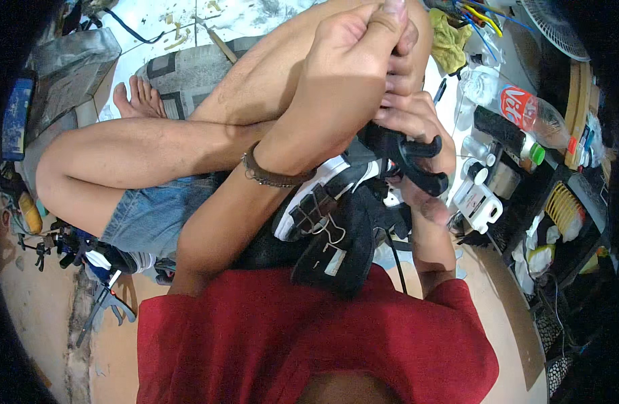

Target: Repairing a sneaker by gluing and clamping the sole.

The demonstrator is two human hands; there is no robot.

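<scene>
A black and white shoe (336, 252) rests in my lap against my crossed legs (154, 151). Black binder clips (314, 210) pinch its sole edge. My right hand (420, 121) grips a black plastic clamp (420, 165) set on the shoe's upper end, thumb pointing down beside it. My left hand (353, 71), with a bracelet (272, 175) on the wrist, is raised just above the right hand. Its fingers are curled tight and press against the right hand's fingers. Nothing shows inside the left hand.
At right stand a clear plastic bottle (525, 111) with a red label, a black tube (501, 131), a small white device (481, 202) and cluttered shelves. A yellow cloth (447, 37), coloured wires (481, 17) and a fan (555, 23) lie beyond. Tools (60, 242) lie at left.
</scene>
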